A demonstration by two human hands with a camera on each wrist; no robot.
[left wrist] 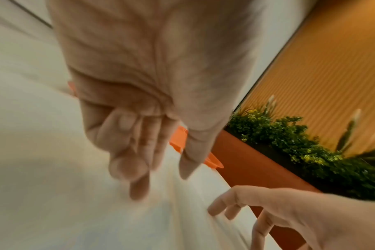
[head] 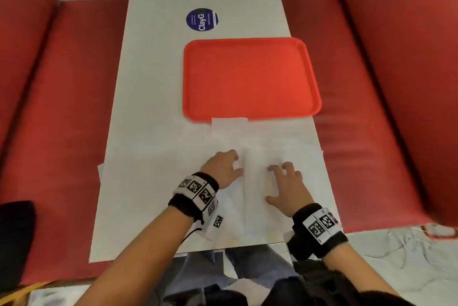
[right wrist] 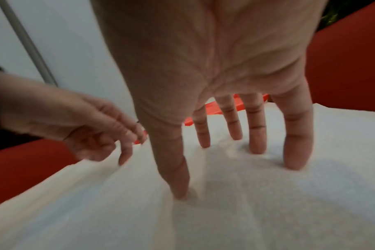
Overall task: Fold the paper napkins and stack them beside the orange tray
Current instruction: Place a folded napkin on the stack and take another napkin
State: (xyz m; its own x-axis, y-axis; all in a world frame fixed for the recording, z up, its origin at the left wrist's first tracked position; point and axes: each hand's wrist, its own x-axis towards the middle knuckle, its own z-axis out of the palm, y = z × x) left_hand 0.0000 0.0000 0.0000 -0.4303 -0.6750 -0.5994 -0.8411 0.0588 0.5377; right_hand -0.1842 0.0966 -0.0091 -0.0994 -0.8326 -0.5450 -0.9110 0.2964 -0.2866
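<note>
On a white table [head: 158, 82], just short of the orange tray [head: 250, 77], a paper napkin [head: 257, 196] is spread flat and pinned by the spread, straight fingers [right wrist: 255, 128] of the right hand [head: 287, 186], apparently to steady it for folding. Its raised crease is met by the left hand [head: 223, 166], fingers loosely curled; whether paper is pinched cannot be told. A small folded piece [head: 229, 123] touches the tray's near edge.

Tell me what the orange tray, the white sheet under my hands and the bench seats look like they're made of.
Orange tray: probably moulded plastic, matte, with a raised rolled rim and rounded corners.
White sheet: thin soft paper, likely napkin tissue; it dimples under the right hand's fingertips and holds a crease.
Bench seats: padded, covered in smooth red material with a slight sheen, possibly vinyl or faux leather; can't tell which.
</note>
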